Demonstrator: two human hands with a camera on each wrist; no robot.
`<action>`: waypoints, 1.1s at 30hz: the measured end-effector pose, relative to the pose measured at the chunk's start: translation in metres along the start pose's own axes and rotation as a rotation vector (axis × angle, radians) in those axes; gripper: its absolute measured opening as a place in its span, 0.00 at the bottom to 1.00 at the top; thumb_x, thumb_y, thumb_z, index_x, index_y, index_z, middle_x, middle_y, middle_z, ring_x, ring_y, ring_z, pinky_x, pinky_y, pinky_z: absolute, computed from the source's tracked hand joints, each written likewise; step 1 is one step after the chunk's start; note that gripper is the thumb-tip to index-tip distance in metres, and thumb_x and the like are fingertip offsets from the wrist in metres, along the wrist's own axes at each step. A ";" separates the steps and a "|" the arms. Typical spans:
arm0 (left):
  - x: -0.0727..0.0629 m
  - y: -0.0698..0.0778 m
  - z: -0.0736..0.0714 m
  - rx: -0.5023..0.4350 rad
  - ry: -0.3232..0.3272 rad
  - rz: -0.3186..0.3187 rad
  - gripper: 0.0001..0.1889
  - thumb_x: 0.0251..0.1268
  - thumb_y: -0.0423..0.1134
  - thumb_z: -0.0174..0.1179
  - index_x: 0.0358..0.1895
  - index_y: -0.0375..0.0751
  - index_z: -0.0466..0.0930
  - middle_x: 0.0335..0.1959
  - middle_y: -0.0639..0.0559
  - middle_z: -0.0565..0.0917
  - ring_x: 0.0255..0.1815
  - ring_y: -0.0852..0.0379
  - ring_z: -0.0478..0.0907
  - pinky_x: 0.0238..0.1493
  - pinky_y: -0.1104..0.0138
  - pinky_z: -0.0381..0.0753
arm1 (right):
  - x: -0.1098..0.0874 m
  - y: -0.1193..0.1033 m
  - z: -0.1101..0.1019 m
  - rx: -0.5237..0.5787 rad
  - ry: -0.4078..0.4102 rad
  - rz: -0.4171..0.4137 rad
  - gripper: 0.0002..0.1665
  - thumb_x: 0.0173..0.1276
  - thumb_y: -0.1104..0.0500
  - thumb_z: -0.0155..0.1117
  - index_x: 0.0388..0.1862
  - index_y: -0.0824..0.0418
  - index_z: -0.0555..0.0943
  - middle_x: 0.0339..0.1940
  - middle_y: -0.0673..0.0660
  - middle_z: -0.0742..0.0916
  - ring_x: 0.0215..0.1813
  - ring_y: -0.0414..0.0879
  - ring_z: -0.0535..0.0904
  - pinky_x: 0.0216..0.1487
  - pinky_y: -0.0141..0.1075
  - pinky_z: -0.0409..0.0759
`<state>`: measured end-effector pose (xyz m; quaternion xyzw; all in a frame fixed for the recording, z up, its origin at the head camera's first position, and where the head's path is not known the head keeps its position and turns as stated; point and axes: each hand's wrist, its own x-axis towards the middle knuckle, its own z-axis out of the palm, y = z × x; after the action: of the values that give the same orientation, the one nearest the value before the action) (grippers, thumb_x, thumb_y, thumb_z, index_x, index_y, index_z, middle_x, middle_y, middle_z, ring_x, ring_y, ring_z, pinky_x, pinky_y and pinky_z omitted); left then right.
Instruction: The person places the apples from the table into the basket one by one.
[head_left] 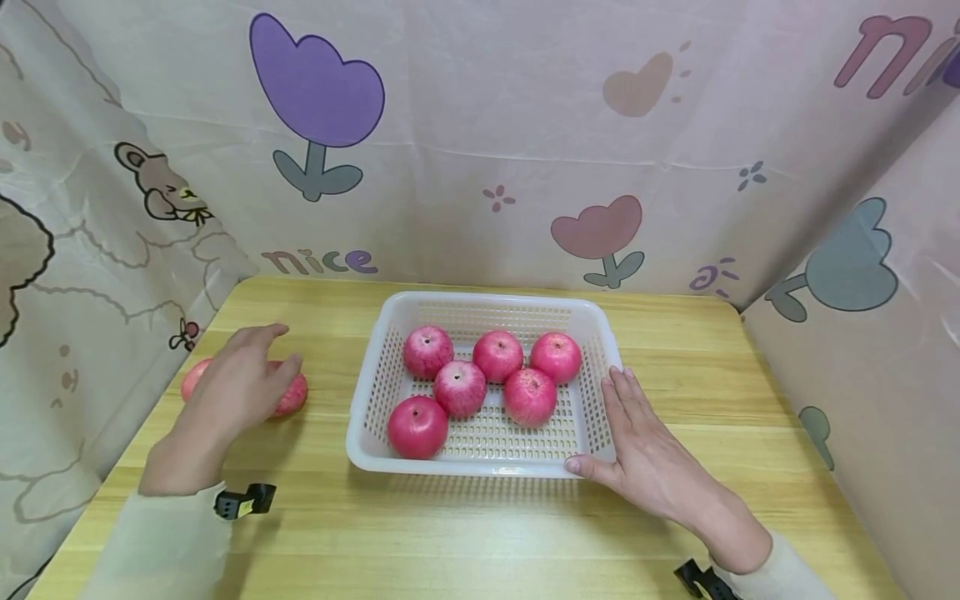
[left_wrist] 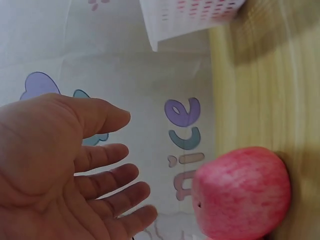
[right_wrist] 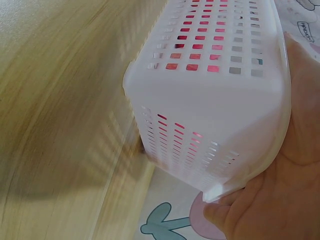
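Note:
My left hand [head_left: 240, 379] hovers over two red apples at the table's left side, its fingers extended and holding nothing. One apple [head_left: 291, 392] shows to the right of the hand; the other apple [head_left: 195, 377] is partly hidden behind it. In the left wrist view, a gap separates the loosely spread fingers from the nearer apple [left_wrist: 242, 192]. At mid-table stands a white perforated plastic basket [head_left: 487, 468] with several red apples [head_left: 459, 388] inside. My right hand [head_left: 652, 454] rests on the basket's right rim near the front corner, fingers straight, thumb on the front rim.
The light wood-grain table [head_left: 405, 533] carries everything. A printed cloth [head_left: 465, 100] with flowers and bears stands up behind the table and along both sides. Black straps with small devices sit at both cuffs.

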<state>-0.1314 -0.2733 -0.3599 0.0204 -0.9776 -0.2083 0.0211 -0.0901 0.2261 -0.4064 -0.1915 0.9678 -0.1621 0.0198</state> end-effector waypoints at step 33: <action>-0.002 -0.032 0.023 0.103 -0.118 -0.029 0.46 0.74 0.47 0.62 0.80 0.19 0.50 0.77 0.13 0.49 0.75 0.13 0.50 0.70 0.22 0.56 | 0.000 0.000 0.000 0.004 -0.001 -0.002 0.73 0.67 0.24 0.65 0.84 0.75 0.49 0.87 0.74 0.51 0.87 0.70 0.44 0.81 0.66 0.58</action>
<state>-0.1295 -0.2934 -0.3939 0.0234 -0.9862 -0.1589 -0.0404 -0.0905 0.2262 -0.4060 -0.1927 0.9673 -0.1639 0.0204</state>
